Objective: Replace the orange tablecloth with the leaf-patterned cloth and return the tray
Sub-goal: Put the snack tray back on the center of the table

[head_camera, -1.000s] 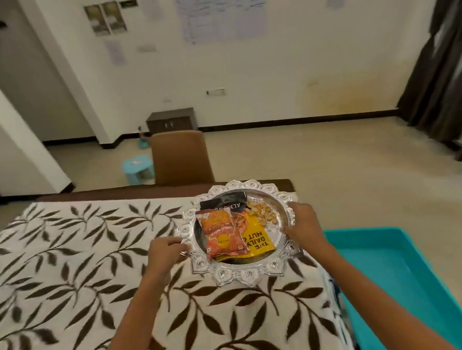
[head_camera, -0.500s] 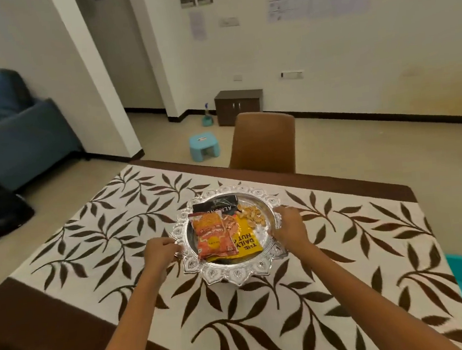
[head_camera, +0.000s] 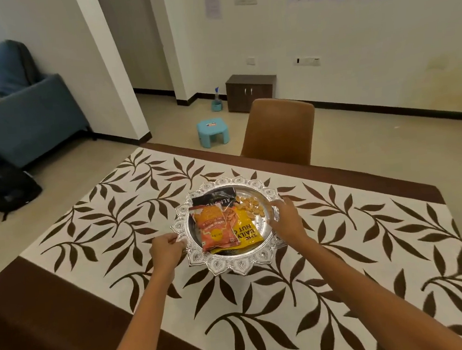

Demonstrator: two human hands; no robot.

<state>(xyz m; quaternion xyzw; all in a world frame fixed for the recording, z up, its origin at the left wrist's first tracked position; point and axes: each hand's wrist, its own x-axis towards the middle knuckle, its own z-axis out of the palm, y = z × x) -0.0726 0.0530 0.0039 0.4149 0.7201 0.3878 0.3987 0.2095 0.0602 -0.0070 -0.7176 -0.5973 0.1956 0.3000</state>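
The leaf cloth [head_camera: 329,264] is already spread flat over the table [head_camera: 40,308], whose dark wood shows bare at the near left corner and along the far edge, so the step in hand is judged to be the last one — the tray [head_camera: 232,261] being set down near the middle of the cloth. The tray is gripped at opposite sides: the left hand [head_camera: 166,250] is curled round the scalloped rim at its left, and the right hand [head_camera: 286,218] is closed over the rim at its right, thumb inside the bowl and fingers outside. Whether the base already touches the cloth cannot be told. The tray is best kept level and lowered straight down rather than slid, since a dragged base would likely ruck the cloth; both sides should be released together, and only once the weight is taken by the table. The tray is round, so no long axis is shown by it; it faces up. The packets [head_camera: 214,226] in it do have one — laid with their length running from near to far, their print upside down to the wearer, tops toward the near rim. Loose nuts [head_camera: 251,208] lie at the far right of the bowl and would roll if it were tipped. Beyond the table a brown chair [head_camera: 279,131] is tucked at the far edge.
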